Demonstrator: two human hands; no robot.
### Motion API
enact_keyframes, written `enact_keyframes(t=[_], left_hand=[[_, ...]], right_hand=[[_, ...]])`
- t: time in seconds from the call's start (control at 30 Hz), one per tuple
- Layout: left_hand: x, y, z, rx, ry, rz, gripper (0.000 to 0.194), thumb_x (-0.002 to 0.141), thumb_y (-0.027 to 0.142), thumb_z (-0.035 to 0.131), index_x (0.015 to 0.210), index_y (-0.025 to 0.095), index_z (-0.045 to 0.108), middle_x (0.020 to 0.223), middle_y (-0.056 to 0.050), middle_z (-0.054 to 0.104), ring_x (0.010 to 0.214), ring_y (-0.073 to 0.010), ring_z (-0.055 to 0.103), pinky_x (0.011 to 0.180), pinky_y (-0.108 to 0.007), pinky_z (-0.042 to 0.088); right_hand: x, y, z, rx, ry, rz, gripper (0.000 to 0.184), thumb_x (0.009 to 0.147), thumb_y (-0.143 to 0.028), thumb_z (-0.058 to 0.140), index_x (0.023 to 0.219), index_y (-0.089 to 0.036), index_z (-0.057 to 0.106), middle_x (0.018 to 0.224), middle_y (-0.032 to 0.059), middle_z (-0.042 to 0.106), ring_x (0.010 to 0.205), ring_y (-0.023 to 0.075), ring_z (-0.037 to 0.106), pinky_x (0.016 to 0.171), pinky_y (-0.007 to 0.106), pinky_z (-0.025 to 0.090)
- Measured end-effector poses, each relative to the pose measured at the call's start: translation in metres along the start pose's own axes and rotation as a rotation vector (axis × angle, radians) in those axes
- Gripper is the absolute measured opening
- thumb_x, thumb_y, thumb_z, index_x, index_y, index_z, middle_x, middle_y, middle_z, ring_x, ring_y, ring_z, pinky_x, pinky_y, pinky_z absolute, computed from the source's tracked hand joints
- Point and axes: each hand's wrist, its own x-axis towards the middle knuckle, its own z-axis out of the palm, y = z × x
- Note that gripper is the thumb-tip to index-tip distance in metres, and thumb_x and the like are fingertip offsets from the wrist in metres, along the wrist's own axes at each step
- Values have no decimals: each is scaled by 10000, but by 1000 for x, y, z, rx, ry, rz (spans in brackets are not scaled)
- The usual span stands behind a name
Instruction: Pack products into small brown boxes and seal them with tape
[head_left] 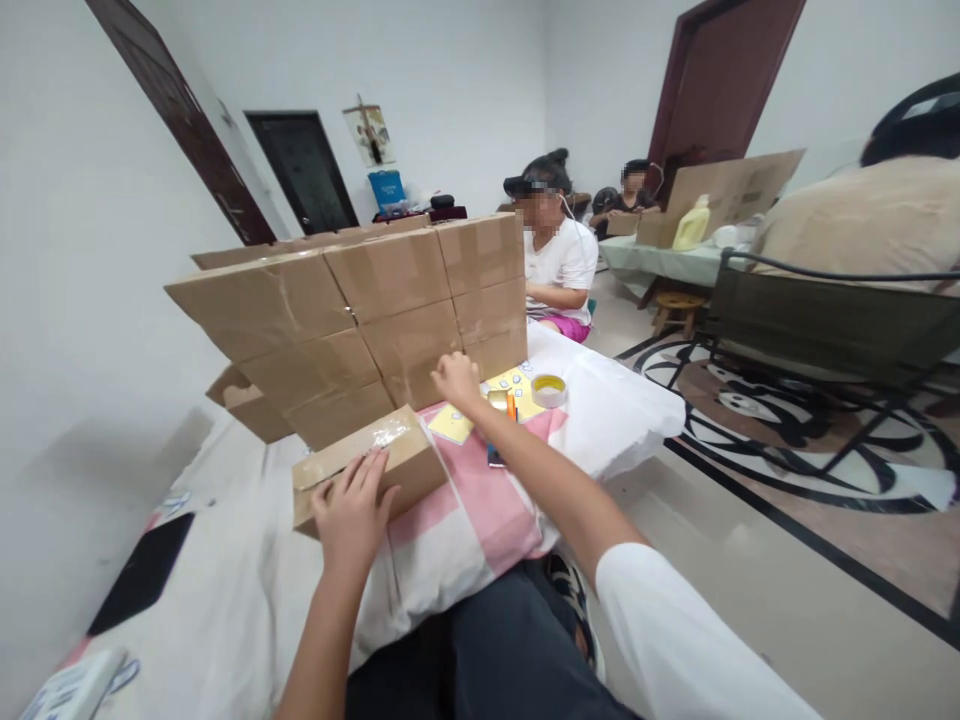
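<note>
A taped cardboard carton (401, 455) sits at eight o'clock on the surface (615, 400), long axis running eight to two; steadying it looks like the step, and the next move calls for stillness. The left hand's (354, 505) grip spreads over its top; the right hand (456, 380) curls towards two o'clock, but whether it pinches anything, I cannot tell.

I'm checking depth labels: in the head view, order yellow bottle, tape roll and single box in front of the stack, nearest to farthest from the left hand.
1. Single box: under the left hand, touching it.
2. Tape roll: rightward, same table.
3. Yellow bottle: far right, another table.
</note>
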Motion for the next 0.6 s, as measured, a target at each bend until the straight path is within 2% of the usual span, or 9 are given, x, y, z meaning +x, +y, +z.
enact_keyframes(t=[0.1,0.2,0.3,0.43,0.53,0.6], left_hand=[[-3,1,2,33,58,36,410,1009,301,460,1418,287,480,1389,-51,636,1294,-254,561,1058,-493,276],[1,-2,5,39,72,49,395,996,302,494,1391,291,505,1316,-47,686,1239,-259,603,1023,-478,302],[6,-7,7,49,85,57,429,977,309,528,1405,293,501,1295,-56,697,1198,-266,630,995,-463,333],[8,-11,11,87,96,69,570,954,354,549,1504,332,401,1303,-55,691,1161,-284,649,933,-446,379],[6,-12,14,90,74,31,618,957,411,503,1546,390,315,1331,-22,675,1175,-301,638,892,-455,394],[5,-11,15,87,58,7,619,957,439,471,1549,417,293,1345,-1,666,1195,-310,626,876,-465,401]], right_hand=[[31,85,-19,-42,-12,128,243,971,-309,492,1047,-211,701,1129,96,706,1076,233,621,912,334,438],[46,168,-30,-97,-68,240,245,936,-241,523,1052,-201,736,1128,95,739,1061,227,657,867,293,455],[54,225,-30,-139,-169,297,227,903,-217,580,1035,-192,762,1119,93,754,1035,221,681,842,268,469],[74,262,-18,-152,-334,289,132,877,-218,681,952,-145,763,1012,84,764,968,194,700,858,278,510],[95,272,-7,-169,-407,268,184,909,-305,696,966,-132,718,1021,64,742,968,190,696,897,375,545],[107,275,1,-180,-431,257,187,883,-312,731,960,-143,712,1019,55,739,971,193,695,901,374,545]])
